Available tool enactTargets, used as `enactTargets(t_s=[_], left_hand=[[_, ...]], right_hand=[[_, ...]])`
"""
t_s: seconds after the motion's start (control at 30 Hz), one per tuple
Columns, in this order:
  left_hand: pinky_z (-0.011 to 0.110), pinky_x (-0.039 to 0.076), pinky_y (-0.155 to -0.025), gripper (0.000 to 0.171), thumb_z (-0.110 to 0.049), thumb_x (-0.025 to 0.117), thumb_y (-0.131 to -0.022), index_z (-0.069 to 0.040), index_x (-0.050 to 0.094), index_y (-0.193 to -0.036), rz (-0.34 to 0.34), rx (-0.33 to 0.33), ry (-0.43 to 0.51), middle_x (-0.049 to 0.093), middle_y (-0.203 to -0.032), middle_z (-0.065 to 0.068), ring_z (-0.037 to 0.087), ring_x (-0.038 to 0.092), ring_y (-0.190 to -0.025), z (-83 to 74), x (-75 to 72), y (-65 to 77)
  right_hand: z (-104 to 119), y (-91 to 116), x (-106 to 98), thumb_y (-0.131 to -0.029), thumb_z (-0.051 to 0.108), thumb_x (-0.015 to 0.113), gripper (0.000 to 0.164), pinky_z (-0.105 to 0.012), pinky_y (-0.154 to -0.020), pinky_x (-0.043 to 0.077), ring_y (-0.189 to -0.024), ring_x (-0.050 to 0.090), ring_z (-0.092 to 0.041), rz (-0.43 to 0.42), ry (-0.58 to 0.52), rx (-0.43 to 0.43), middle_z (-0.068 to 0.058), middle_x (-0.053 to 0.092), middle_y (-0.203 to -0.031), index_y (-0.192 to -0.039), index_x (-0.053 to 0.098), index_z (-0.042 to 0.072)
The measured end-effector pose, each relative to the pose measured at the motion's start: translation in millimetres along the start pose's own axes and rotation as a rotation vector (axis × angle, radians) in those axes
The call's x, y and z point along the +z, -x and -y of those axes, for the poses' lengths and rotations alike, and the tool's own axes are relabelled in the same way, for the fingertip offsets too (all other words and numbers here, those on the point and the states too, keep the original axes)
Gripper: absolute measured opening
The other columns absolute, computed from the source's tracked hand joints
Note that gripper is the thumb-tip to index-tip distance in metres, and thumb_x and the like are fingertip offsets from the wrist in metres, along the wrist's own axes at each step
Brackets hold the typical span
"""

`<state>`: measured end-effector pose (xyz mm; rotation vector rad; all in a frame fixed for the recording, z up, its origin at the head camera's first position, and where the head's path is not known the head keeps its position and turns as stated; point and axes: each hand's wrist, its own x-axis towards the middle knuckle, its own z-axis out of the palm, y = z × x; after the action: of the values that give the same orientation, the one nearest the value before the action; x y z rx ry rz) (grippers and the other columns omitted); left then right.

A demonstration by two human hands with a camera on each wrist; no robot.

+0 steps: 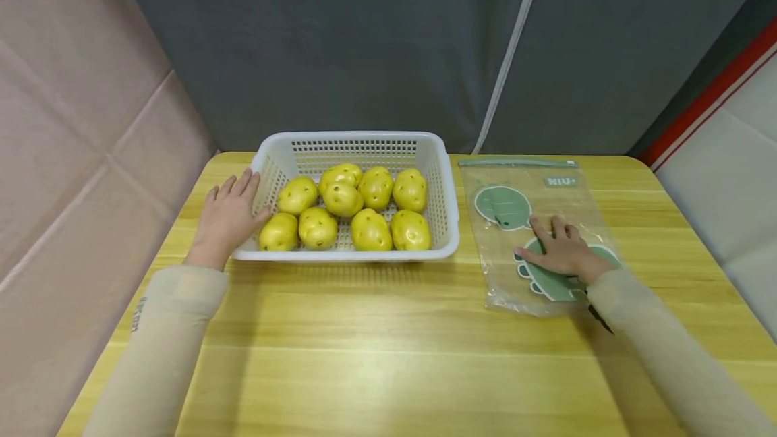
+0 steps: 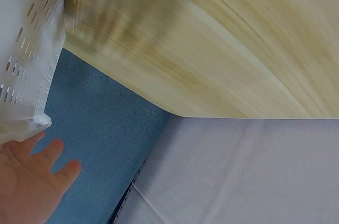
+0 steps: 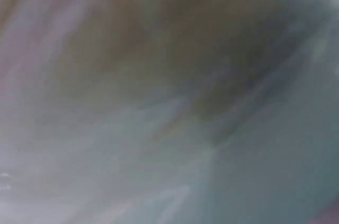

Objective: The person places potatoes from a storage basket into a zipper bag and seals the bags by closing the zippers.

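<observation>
dark cloth (image 1: pixel 328 46) backs the table (image 1: pixel 388 356) — light, wood-grained.

Nine yellow potatoes (image 1: pixel 342 199) in all: four in the near row, five behind. One white basket (image 1: pixel 346 256) and one clear zip bag (image 1: pixel 504 248) are on one bench (image 1: pixel 364 349). The person shows two grips, one left hand (image 1: pixel 227 220) and one right hand (image 1: pixel 561 251), and two sleeves (image 1: pixel 154 349). The bag bears probably two large green figures (image 1: pixel 502 208), the lower partly covered, and one small label (image 1: pixel 561 181).
</observation>
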<state>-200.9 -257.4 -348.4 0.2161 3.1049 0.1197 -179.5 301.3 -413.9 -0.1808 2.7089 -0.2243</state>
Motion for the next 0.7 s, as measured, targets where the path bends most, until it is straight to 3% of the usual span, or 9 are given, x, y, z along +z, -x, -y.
enactTargets(t_s=[0.7], left_hand=[[0.063,0.027,-0.110,0.066,-0.025,0.045,-0.095,0.004,0.021,-0.149,-0.018,0.015,-0.012,0.021,-0.155,0.026,0.049,0.027,-0.136,-1.7,-0.8,1.8]], right_hand=[[-5.7,1.9,-6.9,-0.089,0.068,0.042,0.097,-0.080,-0.097,0.021,-0.131,0.004,-0.067,0.072,-0.056,-0.016,-0.043,-0.004,-0.148,-0.153,0.004,0.006]])
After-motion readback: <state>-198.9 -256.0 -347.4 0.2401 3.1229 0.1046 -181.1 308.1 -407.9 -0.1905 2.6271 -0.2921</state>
